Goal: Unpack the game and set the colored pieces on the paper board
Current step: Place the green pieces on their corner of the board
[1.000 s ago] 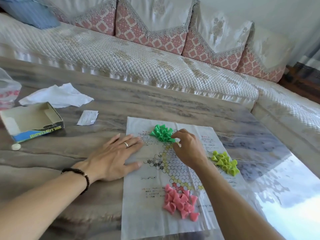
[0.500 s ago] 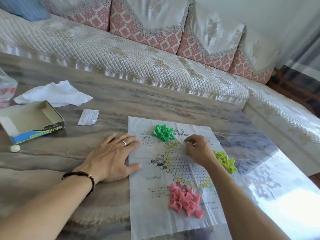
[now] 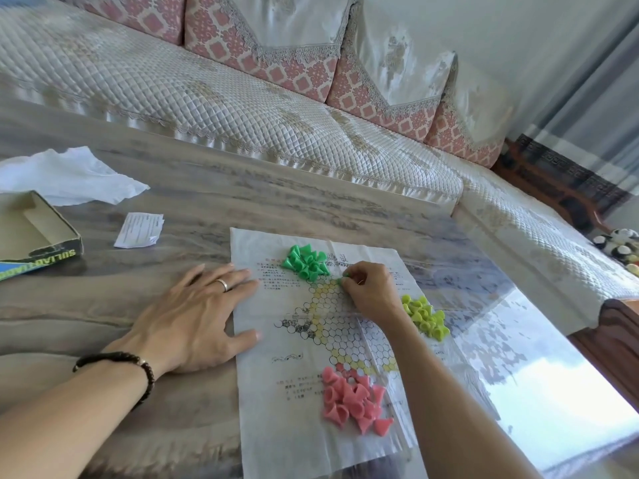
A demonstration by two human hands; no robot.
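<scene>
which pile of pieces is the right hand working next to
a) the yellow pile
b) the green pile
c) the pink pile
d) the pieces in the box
b: the right hand pinches a small green piece at the top corner of the printed grid on the paper board, just beside the green pile; the pink pile lies nearer the person.

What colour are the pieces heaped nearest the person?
Pink: the pink pieces lie heaped on the paper board, head view.

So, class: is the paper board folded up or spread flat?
Spread flat. The paper board lies open on the table, its hexagon grid showing, with the left hand pressing its edge.
</scene>
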